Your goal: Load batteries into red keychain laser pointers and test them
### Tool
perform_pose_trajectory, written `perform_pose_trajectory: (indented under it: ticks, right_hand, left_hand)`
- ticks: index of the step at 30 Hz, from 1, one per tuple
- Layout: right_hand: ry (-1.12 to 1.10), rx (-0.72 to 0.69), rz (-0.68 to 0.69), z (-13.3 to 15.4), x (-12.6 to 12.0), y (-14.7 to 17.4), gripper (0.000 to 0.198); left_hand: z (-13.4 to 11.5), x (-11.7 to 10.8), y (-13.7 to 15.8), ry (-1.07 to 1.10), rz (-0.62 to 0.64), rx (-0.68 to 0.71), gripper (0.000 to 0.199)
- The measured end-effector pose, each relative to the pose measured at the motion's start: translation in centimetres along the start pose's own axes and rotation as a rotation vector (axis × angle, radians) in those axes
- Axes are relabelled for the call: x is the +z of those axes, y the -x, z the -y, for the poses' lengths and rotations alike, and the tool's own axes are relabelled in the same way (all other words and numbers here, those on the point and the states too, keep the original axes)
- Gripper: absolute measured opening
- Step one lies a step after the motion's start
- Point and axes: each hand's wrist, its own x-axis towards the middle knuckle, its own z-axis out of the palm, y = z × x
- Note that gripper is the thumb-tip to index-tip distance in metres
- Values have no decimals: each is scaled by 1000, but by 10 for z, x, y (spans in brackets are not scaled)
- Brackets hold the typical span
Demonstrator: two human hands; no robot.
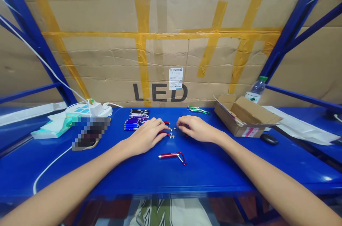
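My left hand (149,134) rests on the blue table, fingers bent and closed around a red penlight tube (167,134) whose end shows by the thumb. Another red end (166,122) sticks out past its upper fingers. Several small silver button cells (171,133) lie between my two hands. My right hand (196,128) is closed just right of them, fingertips curled down; a dark red bit shows under it, too hidden to name. Nearer to me lies a red penlight (168,155) with a red carabiner clip. Left of my left hand is a row of blue, purple, silver and black penlights (130,124).
Green penlights (197,110) lie at the back. To the right stand an open cardboard box (235,119), a bottle (256,89) and a black mouse (269,139). To the left are a phone (92,133), a power strip (100,109) and a tissue pack (53,128). A large carton (107,66) walls the back.
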Motion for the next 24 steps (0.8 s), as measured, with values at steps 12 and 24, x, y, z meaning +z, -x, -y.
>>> perform_pose_trajectory:
  ticks: [12,24]
  right_hand:
    - [44,-164,78,16,19,0,23]
    - [-110,-122,-49,17,13,1,7]
  left_hand:
    - [21,10,-2,41,-132,-139,22]
    - [7,13,-7,451,-166,-244,22]
